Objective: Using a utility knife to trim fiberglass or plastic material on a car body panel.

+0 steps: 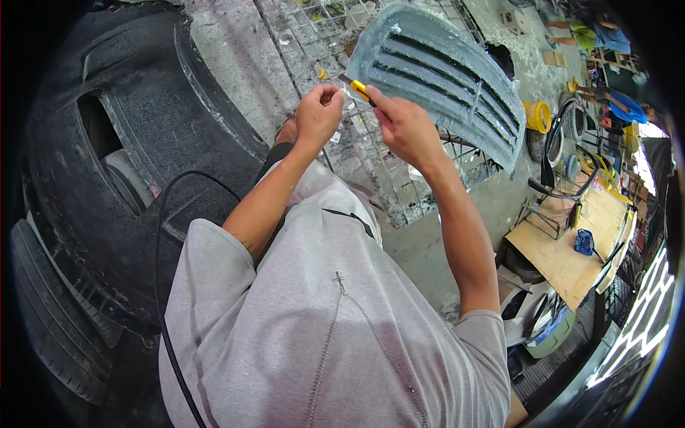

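This is an auto body or fiberglass workshop. A large black moulded car body panel [128,143] lies on a stained concrete floor [235,64] beside a resin-spattered wire mesh rack [371,171] and a slotted translucent fiberglass vent piece [442,78]. Tyres [564,132], coiled hoses [599,167], a roll of yellow tape [539,116] and a cluttered plywood table [564,250] stand nearby.

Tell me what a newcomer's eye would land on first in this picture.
First the pale grey slatted panel at top centre, resting on a paint-spattered wire rack. Just below it, the right hand grips a yellow utility knife near the panel's edge, while the left hand pinches a scrap of clear material beside it. A large black moulded shell fills the whole left side.
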A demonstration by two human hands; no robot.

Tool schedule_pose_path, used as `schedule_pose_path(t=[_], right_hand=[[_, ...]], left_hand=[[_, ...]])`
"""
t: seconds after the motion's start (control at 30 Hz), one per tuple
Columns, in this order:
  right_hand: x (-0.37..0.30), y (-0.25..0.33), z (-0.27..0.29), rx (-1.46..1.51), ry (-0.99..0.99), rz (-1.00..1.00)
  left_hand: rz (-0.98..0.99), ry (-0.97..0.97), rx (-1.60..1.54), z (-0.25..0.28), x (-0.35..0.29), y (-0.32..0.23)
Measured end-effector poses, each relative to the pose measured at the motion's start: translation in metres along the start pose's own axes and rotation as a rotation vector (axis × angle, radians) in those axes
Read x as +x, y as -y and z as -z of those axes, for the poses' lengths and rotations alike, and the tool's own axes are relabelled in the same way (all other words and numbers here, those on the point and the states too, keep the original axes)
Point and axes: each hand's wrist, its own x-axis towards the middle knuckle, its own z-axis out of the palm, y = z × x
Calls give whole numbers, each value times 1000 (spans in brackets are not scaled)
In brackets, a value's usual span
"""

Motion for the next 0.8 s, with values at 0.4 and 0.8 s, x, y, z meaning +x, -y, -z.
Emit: schedule_pose_path(t=[0.4,0.8], right_hand=[[-7,-4,2,-101,91,36],[5,-1,36,-220,272,38]], left_hand=[[-51,-45,316,0,5,-21],[-41,24,127,6,10,-4]])
